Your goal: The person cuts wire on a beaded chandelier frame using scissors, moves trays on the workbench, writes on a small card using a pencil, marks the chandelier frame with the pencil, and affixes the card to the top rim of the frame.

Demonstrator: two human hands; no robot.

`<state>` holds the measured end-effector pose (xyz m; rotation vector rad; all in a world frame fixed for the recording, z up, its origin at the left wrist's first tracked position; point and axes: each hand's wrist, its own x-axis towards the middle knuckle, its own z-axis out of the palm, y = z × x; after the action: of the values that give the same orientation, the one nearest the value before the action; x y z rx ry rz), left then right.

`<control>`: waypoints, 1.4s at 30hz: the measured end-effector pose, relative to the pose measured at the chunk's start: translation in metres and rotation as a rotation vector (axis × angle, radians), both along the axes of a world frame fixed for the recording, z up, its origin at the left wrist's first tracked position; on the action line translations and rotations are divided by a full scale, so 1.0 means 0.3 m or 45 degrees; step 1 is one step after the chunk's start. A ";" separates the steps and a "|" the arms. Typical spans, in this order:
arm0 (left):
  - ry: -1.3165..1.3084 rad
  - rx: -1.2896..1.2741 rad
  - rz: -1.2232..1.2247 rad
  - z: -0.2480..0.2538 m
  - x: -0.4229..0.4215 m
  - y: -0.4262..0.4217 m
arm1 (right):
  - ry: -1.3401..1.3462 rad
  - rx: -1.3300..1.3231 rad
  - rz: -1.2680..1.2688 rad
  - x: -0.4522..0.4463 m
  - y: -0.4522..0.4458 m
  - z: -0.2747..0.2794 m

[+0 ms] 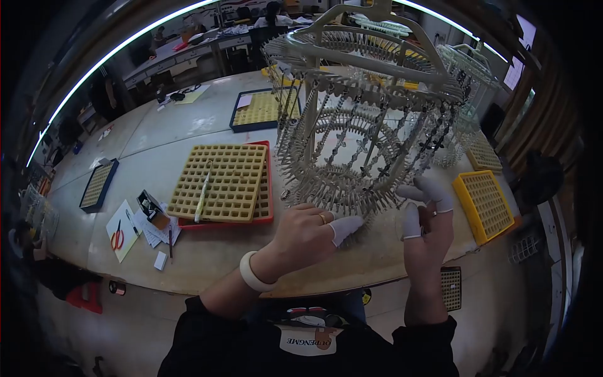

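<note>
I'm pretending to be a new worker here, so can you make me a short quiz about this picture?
1. True or false: decorated chains hang from the round rack.
2. Pick one: which hand has the white bangle at its wrist?
A) the right hand
B) the left hand
C) neither hand
3. Fill in the colour: the top tan tray sits over a ____ tray.

Key:
1. True.
2. B.
3. Red.
</note>
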<state>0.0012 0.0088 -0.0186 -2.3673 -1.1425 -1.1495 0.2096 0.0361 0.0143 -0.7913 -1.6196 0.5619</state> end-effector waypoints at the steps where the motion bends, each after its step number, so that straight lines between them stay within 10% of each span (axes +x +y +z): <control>1: 0.001 -0.002 0.008 0.000 0.001 -0.001 | 0.005 -0.114 0.059 0.002 -0.011 0.011; 20: -0.328 -0.134 -0.042 0.025 0.027 -0.002 | -0.564 0.062 -0.030 0.114 -0.022 0.050; 42: -0.459 -0.103 0.001 0.005 0.018 0.007 | -0.416 0.151 -0.203 0.272 0.023 0.007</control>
<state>0.0065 0.0108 -0.0171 -2.2741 -1.3202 -1.6061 0.2913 0.0429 0.0163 -0.9489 -1.8474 0.2274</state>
